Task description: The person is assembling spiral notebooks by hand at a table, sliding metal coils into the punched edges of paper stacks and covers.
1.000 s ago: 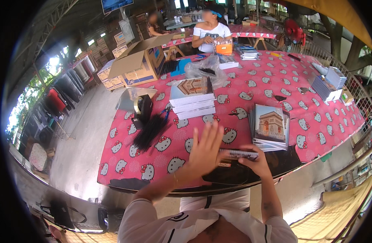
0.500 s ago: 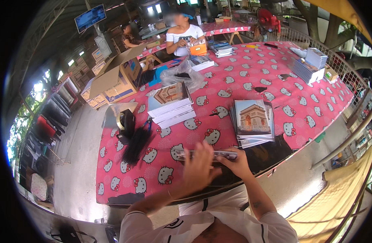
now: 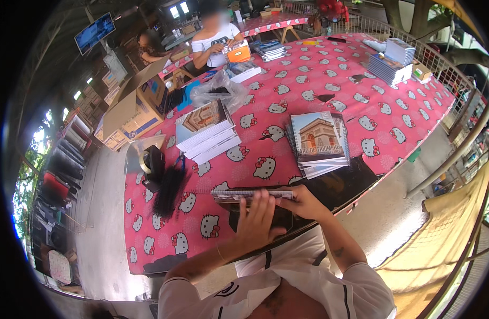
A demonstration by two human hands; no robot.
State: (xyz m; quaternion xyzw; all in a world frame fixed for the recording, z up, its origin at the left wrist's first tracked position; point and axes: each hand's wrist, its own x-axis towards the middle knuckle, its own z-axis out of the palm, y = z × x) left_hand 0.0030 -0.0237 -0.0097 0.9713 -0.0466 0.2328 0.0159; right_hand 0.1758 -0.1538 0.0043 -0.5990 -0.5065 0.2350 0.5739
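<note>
Close in front of me a spiral notebook (image 3: 227, 195) stands on its edge, its thin side toward me. A dark coil sticks out past its left end. My right hand (image 3: 307, 203) is closed on the notebook's right end. Flat against its near side lies my left hand (image 3: 257, 217), fingers stretched out and not gripping. Under the notebook is a dark bare strip (image 3: 340, 191) of the table edge. Just beyond, to the right, sits a stack of notebooks (image 3: 320, 143) with an arch on the cover. A bundle of black coils (image 3: 171, 189) lies left of my hands.
Another notebook stack (image 3: 208, 133) stands farther left, near a clear plastic bag (image 3: 220, 93). A black tape dispenser (image 3: 153, 167) sits by the coils. An open cardboard box (image 3: 140, 109) is beyond the table's left side. Across the table, a person (image 3: 218, 42) handles an orange item (image 3: 239, 52).
My left hand, blurred and raised over the notebook before, now rests flat against it. The coil at the notebook's left end shows more clearly. The whole view has shifted slightly.
</note>
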